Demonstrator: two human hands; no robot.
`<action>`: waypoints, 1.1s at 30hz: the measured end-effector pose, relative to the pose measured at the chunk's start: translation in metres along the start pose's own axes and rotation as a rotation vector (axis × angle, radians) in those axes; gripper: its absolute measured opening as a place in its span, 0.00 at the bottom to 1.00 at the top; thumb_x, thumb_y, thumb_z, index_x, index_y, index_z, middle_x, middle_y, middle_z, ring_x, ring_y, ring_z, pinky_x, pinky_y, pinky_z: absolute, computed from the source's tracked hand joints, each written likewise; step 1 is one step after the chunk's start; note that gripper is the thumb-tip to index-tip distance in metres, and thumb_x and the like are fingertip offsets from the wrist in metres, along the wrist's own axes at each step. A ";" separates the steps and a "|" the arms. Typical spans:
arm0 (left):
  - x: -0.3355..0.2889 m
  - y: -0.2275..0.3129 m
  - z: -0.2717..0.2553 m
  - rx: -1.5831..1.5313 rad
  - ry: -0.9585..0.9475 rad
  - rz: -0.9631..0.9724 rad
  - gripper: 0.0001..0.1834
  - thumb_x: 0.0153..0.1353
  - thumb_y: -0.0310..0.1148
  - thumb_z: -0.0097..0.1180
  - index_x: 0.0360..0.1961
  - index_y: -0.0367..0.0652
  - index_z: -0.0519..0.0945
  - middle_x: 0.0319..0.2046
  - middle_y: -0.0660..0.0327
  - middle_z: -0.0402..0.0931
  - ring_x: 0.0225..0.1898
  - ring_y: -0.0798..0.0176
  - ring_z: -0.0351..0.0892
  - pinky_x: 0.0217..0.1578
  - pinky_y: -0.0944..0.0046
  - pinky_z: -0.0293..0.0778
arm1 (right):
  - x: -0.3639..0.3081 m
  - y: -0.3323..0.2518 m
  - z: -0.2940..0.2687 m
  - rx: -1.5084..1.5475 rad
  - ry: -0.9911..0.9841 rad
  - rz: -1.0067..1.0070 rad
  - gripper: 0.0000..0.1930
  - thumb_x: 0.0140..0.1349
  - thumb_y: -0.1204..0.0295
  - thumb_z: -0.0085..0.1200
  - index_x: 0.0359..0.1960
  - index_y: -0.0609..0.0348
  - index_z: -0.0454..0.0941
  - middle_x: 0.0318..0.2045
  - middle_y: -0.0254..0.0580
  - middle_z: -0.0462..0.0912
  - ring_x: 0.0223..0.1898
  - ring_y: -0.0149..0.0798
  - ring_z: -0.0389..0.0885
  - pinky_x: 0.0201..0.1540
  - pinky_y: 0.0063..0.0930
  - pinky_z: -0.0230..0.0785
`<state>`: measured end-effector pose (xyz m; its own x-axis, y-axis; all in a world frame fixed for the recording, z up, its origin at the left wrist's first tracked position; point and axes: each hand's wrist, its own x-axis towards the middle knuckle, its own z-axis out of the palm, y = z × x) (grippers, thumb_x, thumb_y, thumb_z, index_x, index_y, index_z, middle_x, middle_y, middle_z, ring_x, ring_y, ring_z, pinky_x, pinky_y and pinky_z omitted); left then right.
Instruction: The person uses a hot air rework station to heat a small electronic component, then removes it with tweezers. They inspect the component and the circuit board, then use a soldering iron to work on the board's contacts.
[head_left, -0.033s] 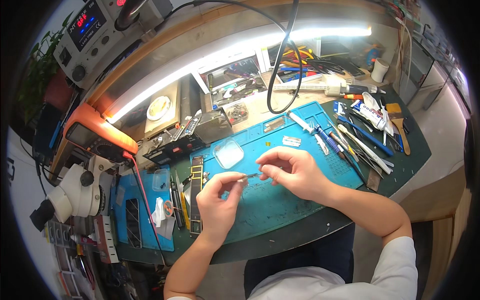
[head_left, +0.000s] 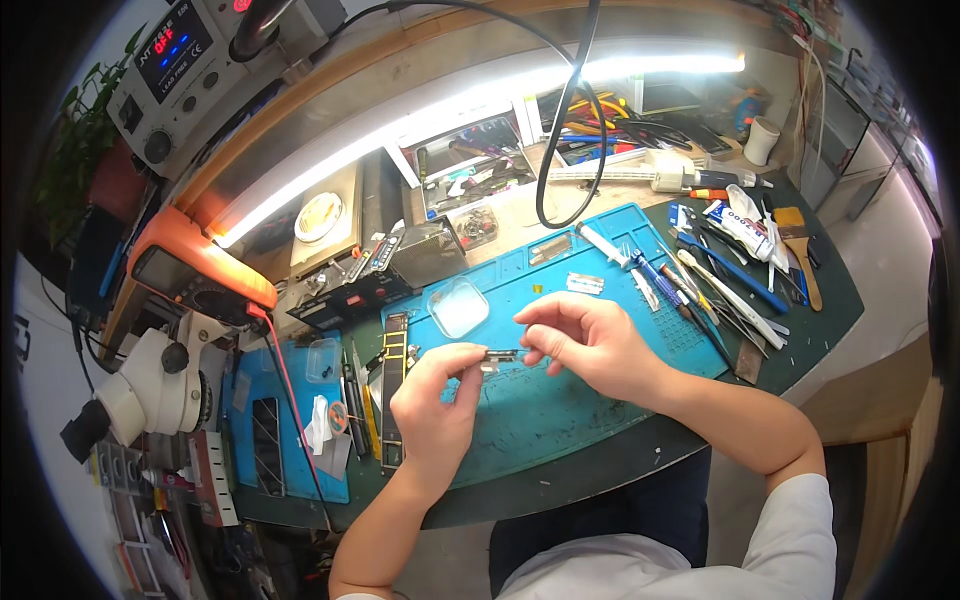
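Between the thumb and fingers of my left hand [head_left: 437, 405] is a small dark, flat electronic part [head_left: 500, 355] with a pale piece at its lower edge; its exact kind is too small to tell. My right hand [head_left: 595, 345] is at the part's right end, fingers curled and thumb bent inward. Whether those fingertips pinch anything is hidden. Both hands are above the blue work mat [head_left: 560, 430]. Beyond them lie a clear plastic box [head_left: 459, 308] and a small silvery strip [head_left: 585, 284].
A long dark panel with yellow marks [head_left: 394, 380] lies left of my left hand. Farther left are an orange multimeter [head_left: 200, 265] and a microscope [head_left: 150, 385]. On the right lie a syringe [head_left: 603, 244], several tweezers, and a brush [head_left: 797, 250]. A black cable [head_left: 545, 180] loops down overhead.
The small part has turned in my left hand and shows more of its face. My right fingers have shifted slightly right, away from it.
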<state>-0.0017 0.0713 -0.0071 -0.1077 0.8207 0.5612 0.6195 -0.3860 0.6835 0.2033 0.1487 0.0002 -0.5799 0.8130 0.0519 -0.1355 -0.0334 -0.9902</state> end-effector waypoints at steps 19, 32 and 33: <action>0.005 0.006 -0.002 0.112 0.066 0.364 0.16 0.52 0.12 0.69 0.40 0.37 0.82 0.38 0.52 0.87 0.38 0.56 0.88 0.39 0.63 0.84 | -0.009 -0.014 -0.006 0.158 -0.184 0.095 0.14 0.71 0.72 0.60 0.55 0.65 0.78 0.43 0.40 0.87 0.42 0.30 0.86 0.42 0.24 0.79; 0.004 0.006 -0.004 0.101 0.052 0.346 0.15 0.53 0.12 0.69 0.40 0.36 0.82 0.38 0.52 0.87 0.39 0.56 0.88 0.40 0.63 0.84 | -0.010 -0.018 -0.004 0.169 -0.177 0.117 0.15 0.71 0.71 0.60 0.54 0.66 0.79 0.42 0.41 0.87 0.41 0.29 0.87 0.40 0.23 0.79; 0.004 0.006 -0.004 0.101 0.053 0.346 0.15 0.53 0.12 0.69 0.40 0.36 0.82 0.38 0.52 0.87 0.39 0.56 0.88 0.40 0.63 0.84 | -0.010 -0.017 -0.004 0.171 -0.177 0.114 0.15 0.71 0.71 0.60 0.54 0.66 0.79 0.42 0.41 0.87 0.40 0.29 0.87 0.40 0.23 0.79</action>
<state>-0.0017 0.0703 0.0014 0.0831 0.6250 0.7762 0.6998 -0.5911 0.4011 0.2146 0.1437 0.0158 -0.7283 0.6849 -0.0220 -0.1863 -0.2289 -0.9555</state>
